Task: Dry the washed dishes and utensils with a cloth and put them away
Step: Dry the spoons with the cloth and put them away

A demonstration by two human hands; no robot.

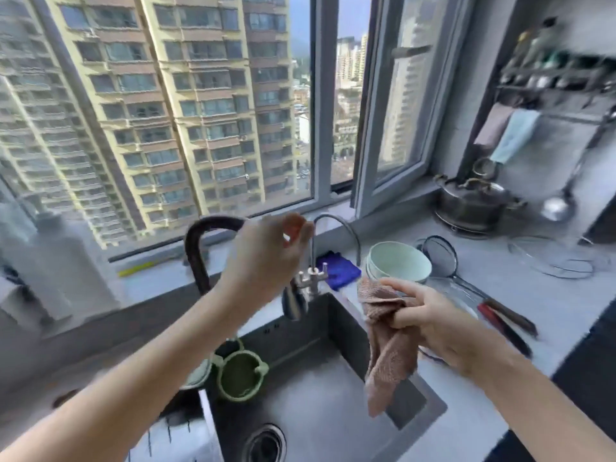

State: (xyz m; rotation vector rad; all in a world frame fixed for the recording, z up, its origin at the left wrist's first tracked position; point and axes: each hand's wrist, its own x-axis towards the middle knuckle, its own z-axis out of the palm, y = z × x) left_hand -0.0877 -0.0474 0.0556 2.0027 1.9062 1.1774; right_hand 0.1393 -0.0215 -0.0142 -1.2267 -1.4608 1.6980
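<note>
Right grip (430,323) pinches the pink cloth (388,355) over the sink's (300,398) 3 o'clock edge, left grip (266,251) hovers curled at 12 o'clock, contents unclear, and stacked bowls (398,261) at 1 o'clock sit on the bench (500,281), so drying seems barely begun.

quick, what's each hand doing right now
left hand: fingers curled, cannot tell if holding anything
right hand: holding the pink cloth

Just two bare arms here tbh. Left forearm (150,371) and right forearm (533,391) are both uncovered from the wrist up, as far as can be seen. Left grip (266,258) and right grip (443,325) bare too.
</note>
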